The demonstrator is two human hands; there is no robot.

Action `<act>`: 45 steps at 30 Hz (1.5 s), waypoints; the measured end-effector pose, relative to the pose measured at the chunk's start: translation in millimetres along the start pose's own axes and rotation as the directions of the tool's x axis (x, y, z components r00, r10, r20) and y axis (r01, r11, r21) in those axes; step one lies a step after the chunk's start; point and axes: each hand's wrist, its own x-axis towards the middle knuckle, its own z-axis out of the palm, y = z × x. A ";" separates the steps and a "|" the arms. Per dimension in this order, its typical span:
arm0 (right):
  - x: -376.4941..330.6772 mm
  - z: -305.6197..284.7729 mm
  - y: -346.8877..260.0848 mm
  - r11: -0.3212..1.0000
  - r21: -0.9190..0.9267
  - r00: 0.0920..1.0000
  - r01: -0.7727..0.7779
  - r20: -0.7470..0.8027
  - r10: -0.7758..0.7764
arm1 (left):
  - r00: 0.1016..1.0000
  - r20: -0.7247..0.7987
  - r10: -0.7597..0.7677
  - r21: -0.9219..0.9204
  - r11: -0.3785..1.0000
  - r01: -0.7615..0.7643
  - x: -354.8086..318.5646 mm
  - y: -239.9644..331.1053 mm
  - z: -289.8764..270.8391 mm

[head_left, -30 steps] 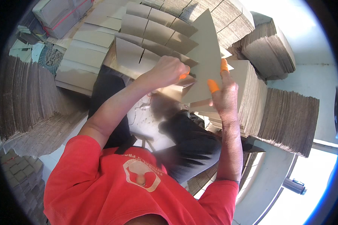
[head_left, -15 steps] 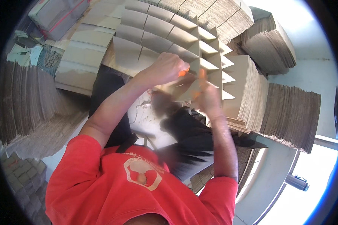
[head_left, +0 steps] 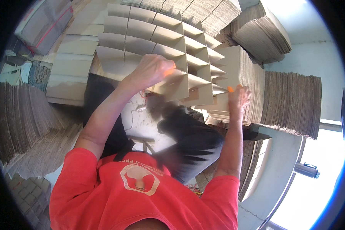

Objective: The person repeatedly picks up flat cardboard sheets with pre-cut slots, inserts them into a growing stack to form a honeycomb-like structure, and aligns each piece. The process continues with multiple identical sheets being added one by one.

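Head view looks down on a person in a red shirt (head_left: 142, 199) working among cardboard; the left hand (head_left: 151, 71) is curled shut on the near edge of a cardboard divider grid (head_left: 161, 46), with an orange fingertip cover showing at its thumb side; the grid, made of interlocked strips forming rows of open cells, lies tilted in front of the chest and spreads up and to the right; the right hand (head_left: 238, 99) rests on top of a stack of flat cardboard strips (head_left: 241, 73) just right of the grid, fingers bent onto the top sheets, an orange cover on one fingertip; whether it pinches a sheet or only presses on it cannot be told; dark trousers (head_left: 191, 142) show below the grid, blurred.

Around the person the room is packed with cardboard; a tall pile of corrugated sheets (head_left: 291, 103) stands at the right, edges outward; another fanned pile (head_left: 260, 30) sits above it; flattened pale sheets (head_left: 71, 65) lie in overlapping rows at the left; a dark ribbed stack (head_left: 19, 119) fills the far left; a pale wall (head_left: 318, 57) rises behind the right-hand piles, and bright light (head_left: 314, 195) floods the lower right.
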 end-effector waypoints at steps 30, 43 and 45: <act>36.0 -17.0 32.8 0.871 0.469 0.975 -0.144 -0.082 0.205 | 0.999 -0.035 -0.022 -0.022 1.000 0.021 -3.4 0.7 -1.5; 70.2 -42.4 72.6 0.841 0.509 0.930 0.182 -0.368 0.021 | 0.998 -0.041 -0.045 0.015 0.999 0.045 -3.2 -3.6 4.6; 66.6 -32.1 66.9 0.847 0.517 0.937 0.123 -0.341 0.072 | 0.998 -0.050 -0.038 0.003 0.999 0.038 -3.7 -5.1 7.2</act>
